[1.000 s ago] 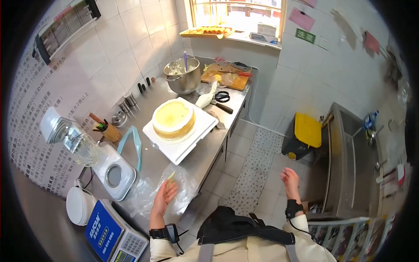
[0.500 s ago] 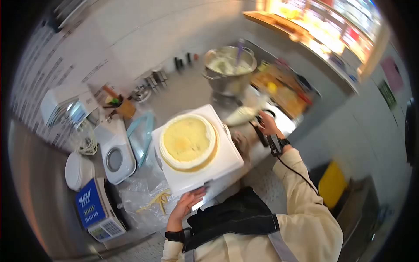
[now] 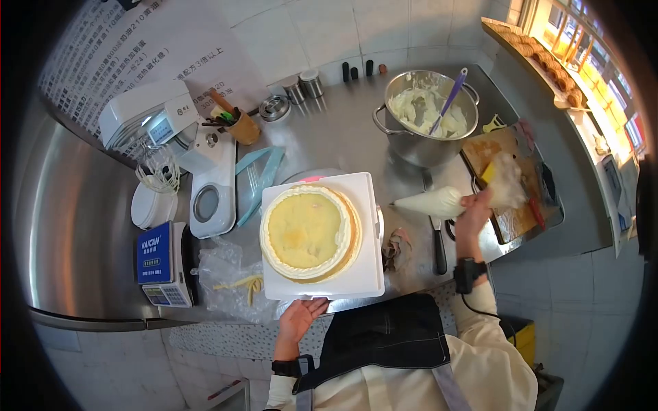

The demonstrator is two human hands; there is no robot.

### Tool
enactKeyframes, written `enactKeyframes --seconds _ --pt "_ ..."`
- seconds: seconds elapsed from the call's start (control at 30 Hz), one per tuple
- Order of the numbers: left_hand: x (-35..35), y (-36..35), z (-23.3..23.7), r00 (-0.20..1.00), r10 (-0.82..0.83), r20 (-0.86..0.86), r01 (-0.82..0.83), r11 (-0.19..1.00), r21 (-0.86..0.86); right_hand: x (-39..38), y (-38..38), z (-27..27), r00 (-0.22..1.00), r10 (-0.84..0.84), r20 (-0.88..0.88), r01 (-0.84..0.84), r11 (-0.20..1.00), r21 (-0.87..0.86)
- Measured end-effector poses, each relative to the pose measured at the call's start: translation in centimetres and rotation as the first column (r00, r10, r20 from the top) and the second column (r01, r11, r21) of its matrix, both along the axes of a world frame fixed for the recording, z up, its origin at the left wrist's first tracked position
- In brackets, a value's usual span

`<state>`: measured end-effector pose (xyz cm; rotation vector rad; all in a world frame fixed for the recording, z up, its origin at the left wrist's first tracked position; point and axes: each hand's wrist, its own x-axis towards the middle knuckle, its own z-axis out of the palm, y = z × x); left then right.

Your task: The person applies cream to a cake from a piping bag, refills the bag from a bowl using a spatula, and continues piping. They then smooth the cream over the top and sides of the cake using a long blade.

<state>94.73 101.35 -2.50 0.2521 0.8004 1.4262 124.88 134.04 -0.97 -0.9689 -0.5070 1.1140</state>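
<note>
A round cake (image 3: pixel 301 229) with a pale yellow top and a piped cream rim sits on a square white board (image 3: pixel 369 279), which seems to rest on a turntable. At the board's near edge is my left hand (image 3: pixel 301 320), palm up and fingers stretched out, the fingertips at or just under the edge. My right hand (image 3: pixel 473 218) is closed round the neck of a cream-filled piping bag (image 3: pixel 430 203), its tip pointing left towards the cake and apart from it. The bag's loose clear end trails over a wooden cutting board (image 3: pixel 504 147).
Behind the bag stands a steel pot (image 3: pixel 418 145) of cream with a purple spatula (image 3: pixel 449 101). A black-handled palette knife (image 3: pixel 439 250) lies right of the cake. On the left are a stand mixer (image 3: pixel 209 171), a digital scale (image 3: pixel 164 267) and crumpled plastic (image 3: pixel 233 274).
My right hand has gone from beside the black-handled knife to a grip on the piping bag, which is now lifted. My left hand remains by the board's near edge. The view has turned.
</note>
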Motion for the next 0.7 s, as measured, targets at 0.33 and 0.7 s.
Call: enactKeyframes --seconds 0.33,0.7 --pt "-4.4 -0.1 -2.3 0.924 0.155 0.350 -0.188 0.980 0.064 13.7 -6.2 15.7 0.937 0.349 0.019 -0.181 0.439 0.880" --pt "2.9 1.3 0.8 0.855 0.354 0.380 -0.378 0.926 -0.014 3.0 -1.5 10.5 0.615 0.456 -0.644 -0.165 0.873 0.460"
